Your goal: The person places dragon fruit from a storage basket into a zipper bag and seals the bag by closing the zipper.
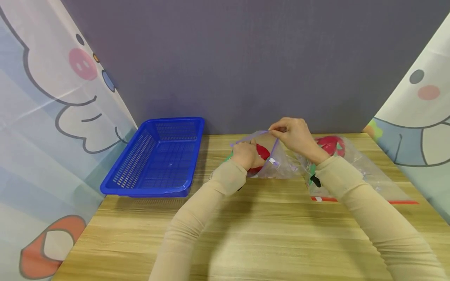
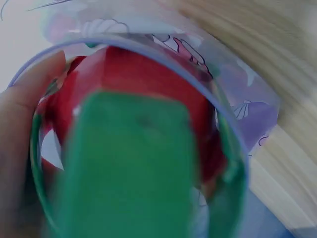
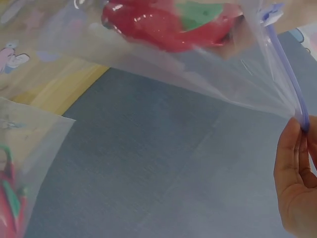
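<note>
My left hand (image 1: 246, 155) is in the mouth of a clear zip bag (image 1: 277, 166), gripping a glossy red-and-green item (image 1: 263, 151); I cannot tell its kind. Up close in the left wrist view, a blurred green block (image 2: 131, 163) stands before the red body (image 2: 143, 74), with a finger along its left side. The bag's purple zip edge (image 2: 193, 82) arches around the item. My right hand (image 1: 295, 134) pinches that edge at the bag's far corner and holds it up, as the right wrist view also shows, with the zip edge (image 3: 287, 74) pulled taut.
Right of the hands lies a second clear bag (image 1: 376, 181) with a red zip strip, holding a similar red-and-green item (image 1: 330, 144). A blue plastic basket (image 1: 195, 164) stands at the left. A grey wall (image 1: 246, 66) rises behind the wooden table (image 1: 267, 242).
</note>
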`<state>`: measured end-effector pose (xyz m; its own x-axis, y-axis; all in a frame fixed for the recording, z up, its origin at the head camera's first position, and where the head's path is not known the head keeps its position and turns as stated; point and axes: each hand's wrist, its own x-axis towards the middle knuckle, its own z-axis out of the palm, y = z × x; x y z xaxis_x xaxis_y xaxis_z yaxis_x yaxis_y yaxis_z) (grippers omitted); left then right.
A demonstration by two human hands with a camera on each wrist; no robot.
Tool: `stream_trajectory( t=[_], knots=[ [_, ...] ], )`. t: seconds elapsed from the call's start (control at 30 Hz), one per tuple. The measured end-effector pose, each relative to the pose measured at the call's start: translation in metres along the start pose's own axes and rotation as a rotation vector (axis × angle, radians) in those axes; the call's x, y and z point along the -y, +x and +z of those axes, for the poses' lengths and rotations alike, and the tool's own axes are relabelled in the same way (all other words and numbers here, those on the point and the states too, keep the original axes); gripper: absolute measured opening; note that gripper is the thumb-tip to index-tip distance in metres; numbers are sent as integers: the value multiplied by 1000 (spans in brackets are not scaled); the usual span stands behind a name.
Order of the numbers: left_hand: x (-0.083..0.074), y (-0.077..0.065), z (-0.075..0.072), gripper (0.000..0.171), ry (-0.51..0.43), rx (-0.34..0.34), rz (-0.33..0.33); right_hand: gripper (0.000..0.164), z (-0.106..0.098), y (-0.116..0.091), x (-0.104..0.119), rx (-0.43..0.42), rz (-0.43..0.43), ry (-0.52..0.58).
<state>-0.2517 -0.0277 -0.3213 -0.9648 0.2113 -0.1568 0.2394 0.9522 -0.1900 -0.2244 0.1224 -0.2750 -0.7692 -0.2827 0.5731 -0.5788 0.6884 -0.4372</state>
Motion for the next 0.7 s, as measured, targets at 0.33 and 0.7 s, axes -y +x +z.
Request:
stream_trajectory(
  t=[0.33,0.7],
  knots=[
    [6,3,13,73,-105,-72,14,10,1,3,-7,-5,47,6],
    [16,-15,10,84,-171,-111,136,14,-5,5,-14,10,189,33]
  ],
)
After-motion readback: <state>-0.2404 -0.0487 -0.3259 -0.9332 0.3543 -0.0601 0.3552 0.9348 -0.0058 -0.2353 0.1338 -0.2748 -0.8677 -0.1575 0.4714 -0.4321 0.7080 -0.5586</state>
